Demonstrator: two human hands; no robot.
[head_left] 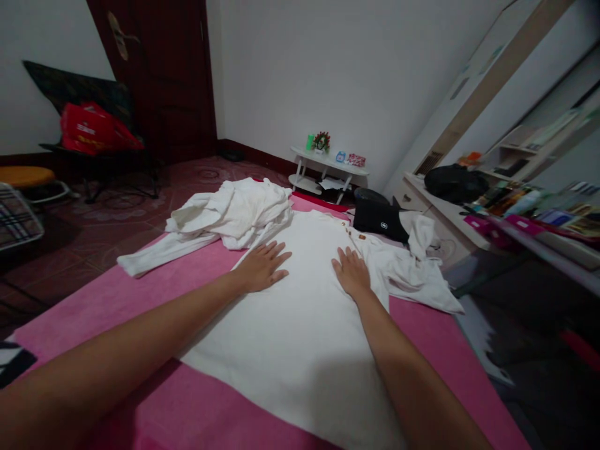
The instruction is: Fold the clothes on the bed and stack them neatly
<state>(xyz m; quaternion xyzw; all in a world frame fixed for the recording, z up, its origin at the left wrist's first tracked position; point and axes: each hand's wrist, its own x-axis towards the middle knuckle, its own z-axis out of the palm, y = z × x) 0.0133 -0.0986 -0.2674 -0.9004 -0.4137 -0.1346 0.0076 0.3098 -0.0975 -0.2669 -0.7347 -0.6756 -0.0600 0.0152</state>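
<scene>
A white long garment (300, 325) with a few brown buttons near its far right edge lies spread out on a pink cover (187, 406). On its left side my left hand (263, 267) rests flat with fingers apart. My right hand (352, 272) presses on the right side, fingers also spread. Between the two hands the cloth looks fairly smooth. Beyond my left hand lies a crumpled heap of white clothing (234, 209), one sleeve stretched to the left. Bunched white cloth (417, 269) lies to the right of my right hand.
A black item with a small white logo (380, 219) lies at the far right of the pink cover. Behind stands a low white table (328, 162) with small items. A cluttered desk (450, 212) is at right; a chair with a red bag (94, 130) is at left.
</scene>
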